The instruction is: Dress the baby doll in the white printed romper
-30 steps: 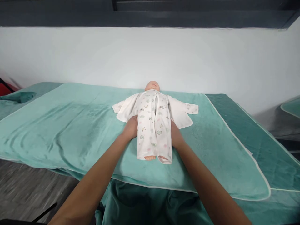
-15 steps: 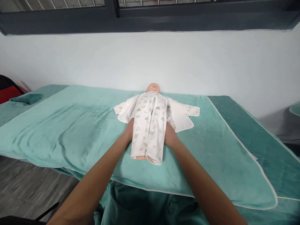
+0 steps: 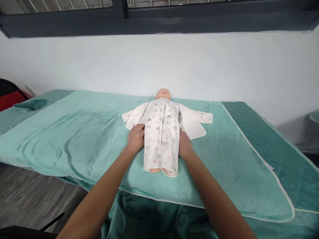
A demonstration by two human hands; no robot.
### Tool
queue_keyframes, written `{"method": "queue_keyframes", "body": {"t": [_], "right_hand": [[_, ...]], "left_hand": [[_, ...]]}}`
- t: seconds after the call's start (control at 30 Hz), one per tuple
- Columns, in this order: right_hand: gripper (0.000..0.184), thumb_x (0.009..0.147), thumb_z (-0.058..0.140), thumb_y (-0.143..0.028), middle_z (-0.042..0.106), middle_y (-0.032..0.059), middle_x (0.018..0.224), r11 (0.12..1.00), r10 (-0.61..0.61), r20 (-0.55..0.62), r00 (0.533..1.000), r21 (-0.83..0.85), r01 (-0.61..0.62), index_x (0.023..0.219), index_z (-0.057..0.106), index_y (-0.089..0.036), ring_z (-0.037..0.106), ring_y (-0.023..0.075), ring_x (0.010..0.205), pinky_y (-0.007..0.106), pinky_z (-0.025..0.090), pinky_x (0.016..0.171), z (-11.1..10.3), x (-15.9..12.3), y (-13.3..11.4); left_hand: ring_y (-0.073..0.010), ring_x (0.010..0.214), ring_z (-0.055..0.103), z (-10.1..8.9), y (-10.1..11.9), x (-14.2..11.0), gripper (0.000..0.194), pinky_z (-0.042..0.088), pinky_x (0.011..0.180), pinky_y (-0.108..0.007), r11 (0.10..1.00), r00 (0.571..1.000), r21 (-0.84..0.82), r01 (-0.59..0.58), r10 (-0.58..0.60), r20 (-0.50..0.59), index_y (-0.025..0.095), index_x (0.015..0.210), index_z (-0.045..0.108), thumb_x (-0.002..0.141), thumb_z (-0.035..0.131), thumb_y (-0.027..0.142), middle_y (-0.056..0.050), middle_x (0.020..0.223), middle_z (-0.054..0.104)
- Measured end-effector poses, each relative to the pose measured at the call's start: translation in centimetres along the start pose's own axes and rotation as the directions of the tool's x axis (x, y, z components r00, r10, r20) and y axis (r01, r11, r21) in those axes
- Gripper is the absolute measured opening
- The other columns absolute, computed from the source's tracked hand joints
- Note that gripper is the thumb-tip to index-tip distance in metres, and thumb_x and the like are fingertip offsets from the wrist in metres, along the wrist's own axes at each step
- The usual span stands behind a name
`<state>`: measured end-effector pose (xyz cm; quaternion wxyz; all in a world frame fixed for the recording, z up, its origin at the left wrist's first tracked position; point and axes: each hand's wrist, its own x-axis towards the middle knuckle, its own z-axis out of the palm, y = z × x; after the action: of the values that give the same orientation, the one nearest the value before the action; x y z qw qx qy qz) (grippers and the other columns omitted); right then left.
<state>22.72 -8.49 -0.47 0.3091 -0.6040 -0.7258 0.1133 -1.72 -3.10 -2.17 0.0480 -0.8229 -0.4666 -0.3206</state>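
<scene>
A baby doll (image 3: 162, 94) lies on its back on a light teal towel (image 3: 74, 132), head toward the wall. It wears a white printed garment (image 3: 161, 136), whose open flaps and sleeves spread to both sides. My left hand (image 3: 136, 138) lies against the doll's left flank, fingers curled onto the cloth. On the other flank rests my right hand (image 3: 183, 144), with its fingers tucked under the garment's edge and hidden. One bare doll foot (image 3: 155, 170) pokes out at the near end.
The towel covers a darker teal sheet (image 3: 274, 139) on a bed against a white wall. A folded teal cloth (image 3: 31, 104) lies at the far left. A red and black object (image 3: 10, 96) stands at the left edge. A dark window frame runs above.
The doll, which was shifted slightly left half a second ago, sits straighter now. Both hands have slid a little up its sides and stay pressed against it.
</scene>
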Motion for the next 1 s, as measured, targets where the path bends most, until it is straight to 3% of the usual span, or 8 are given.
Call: {"method": "queue_keyframes", "body": {"t": [0.2, 0.3, 0.5, 0.6, 0.73, 0.83, 0.93, 1.0], "right_hand": [[0.02, 0.093, 0.049, -0.01, 0.068, 0.0113, 0.099, 0.941, -0.026, 0.01, 1.0, -0.337, 0.028, 0.089, 0.066, -0.019, 0.057, 0.0266, 0.097, 0.037, 0.041, 0.082, -1.1, -1.4, 0.6], [0.02, 0.092, 0.051, -0.01, 0.068, 0.0081, 0.093, 0.95, -0.067, 0.029, 0.997, -0.305, 0.073, 0.084, 0.067, -0.02, 0.057, 0.0238, 0.091, 0.035, 0.041, 0.08, -1.5, -2.8, 1.1], [0.02, 0.096, 0.053, -0.021, 0.068, 0.0058, 0.09, 0.993, -0.101, -0.092, 0.991, -0.07, 0.095, 0.083, 0.068, -0.021, 0.058, 0.0224, 0.087, 0.036, 0.045, 0.084, -1.8, -4.8, 1.9], [0.021, 0.097, 0.053, -0.031, 0.069, 0.0069, 0.09, 1.0, 0.007, -0.252, 0.968, 0.011, -0.004, 0.084, 0.067, -0.021, 0.061, 0.0234, 0.09, 0.036, 0.047, 0.085, -2.3, -4.3, 2.7], [0.035, 0.094, 0.056, -0.04, 0.067, 0.02, 0.116, 0.931, 0.244, -0.442, 0.863, -0.143, -0.336, 0.112, 0.067, -0.012, 0.058, 0.0331, 0.113, 0.045, 0.044, 0.101, -4.1, -2.7, 4.9], [0.05, 0.092, 0.057, -0.047, 0.065, 0.0234, 0.12, 0.786, 0.486, -0.366, 0.794, -0.213, -0.58, 0.124, 0.062, -0.009, 0.06, 0.0357, 0.113, 0.047, 0.046, 0.096, -5.9, -1.1, 6.5], [0.032, 0.088, 0.059, -0.044, 0.069, 0.0168, 0.101, 0.708, 0.644, -0.189, 0.741, -0.22, -0.671, 0.101, 0.068, -0.016, 0.064, 0.0331, 0.099, 0.044, 0.047, 0.084, -7.3, 0.9, 7.3], [0.021, 0.084, 0.062, -0.039, 0.066, 0.0102, 0.087, 0.728, 0.652, -0.098, 0.752, -0.197, -0.657, 0.081, 0.064, -0.018, 0.063, 0.0276, 0.088, 0.038, 0.045, 0.078, -7.8, 2.6, 7.1]], "left_hand": [[-0.0235, 0.091, 0.059, -0.5, -0.5, -1.4, 0.019, 0.047, 0.08, -0.037, 0.999, 0.999, 0.014, -0.034, 0.034, -0.014, 0.02, 0.081, 0.072, 0.088, 0.056, 0.013, -0.007, 0.096, 0.072], [-0.0239, 0.091, 0.058, -0.4, -0.5, -1.5, 0.018, 0.047, 0.08, -0.037, 1.0, 0.999, 0.002, -0.022, 0.022, 0.026, 0.02, 0.083, 0.072, 0.087, 0.056, 0.013, -0.008, 0.096, 0.071], [-0.0234, 0.087, 0.055, -0.4, -0.7, -2.0, 0.023, 0.047, 0.079, -0.037, 0.991, 0.997, -0.133, 0.034, -0.025, 0.068, 0.021, 0.074, 0.066, 0.083, 0.049, 0.008, -0.007, 0.086, 0.068], [-0.0222, 0.083, 0.056, -0.6, -0.8, -2.2, 0.024, 0.047, 0.078, -0.036, 0.97, 0.995, -0.225, 0.097, -0.089, 0.043, 0.021, 0.069, 0.062, 0.082, 0.046, 0.009, -0.005, 0.081, 0.067], [-0.0209, 0.083, 0.059, -0.8, -0.8, -2.2, 0.025, 0.048, 0.079, -0.035, 0.913, 0.972, -0.349, 0.212, -0.233, -0.019, 0.022, 0.07, 0.064, 0.081, 0.045, 0.012, -0.003, 0.08, 0.069], [-0.0201, 0.081, 0.061, -0.8, -0.9, -2.1, 0.024, 0.048, 0.078, -0.034, 0.85, 0.924, -0.418, 0.322, -0.378, -0.056, 0.022, 0.069, 0.064, 0.079, 0.044, 0.012, -0.002, 0.076, 0.069], [-0.0189, 0.078, 0.062, -0.7, -0.9, -1.9, 0.024, 0.048, 0.077, -0.032, 0.788, 0.875, -0.465, 0.403, -0.481, -0.055, 0.022, 0.069, 0.065, 0.076, 0.044, 0.012, -0.002, 0.075, 0.069], [-0.0185, 0.077, 0.062, -0.6, -1.0, -1.8, 0.024, 0.048, 0.076, -0.031, 0.771, 0.858, -0.472, 0.428, -0.51, -0.055, 0.022, 0.069, 0.064, 0.076, 0.044, 0.013, -0.001, 0.075, 0.069]]}}
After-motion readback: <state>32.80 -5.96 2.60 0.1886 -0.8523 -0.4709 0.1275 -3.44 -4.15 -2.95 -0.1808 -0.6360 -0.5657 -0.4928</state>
